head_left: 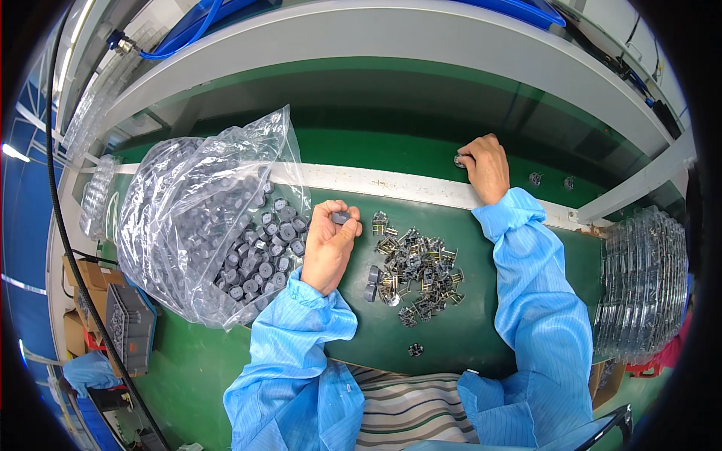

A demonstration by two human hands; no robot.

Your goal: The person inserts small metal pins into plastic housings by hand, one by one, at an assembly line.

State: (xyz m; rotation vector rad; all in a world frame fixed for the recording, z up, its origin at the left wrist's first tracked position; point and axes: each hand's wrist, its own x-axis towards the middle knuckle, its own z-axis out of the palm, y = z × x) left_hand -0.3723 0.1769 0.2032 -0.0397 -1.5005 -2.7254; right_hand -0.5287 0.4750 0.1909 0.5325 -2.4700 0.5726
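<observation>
Beside the open mouth of a clear plastic bag (184, 214), my left hand (325, 252) is closed on a dark grey plastic cap (341, 217). More caps of this kind (265, 269) spill from the bag. My right hand (489, 171) reaches over the white rail and pinches a small round part (459, 161) at the green strip beyond; the fingers partly cover it. Between my forearms lies a pile of small black parts with brass-coloured metal pins (421, 270). Two loose grey caps (372, 283) rest at the pile's left side.
A white rail (391, 183) divides the green worktop from the green strip (361, 154). Two small parts (535, 179) sit on that strip at the right. Stacked clear plastic trays (643, 282) stand far right. A single black part (416, 349) lies near the front edge.
</observation>
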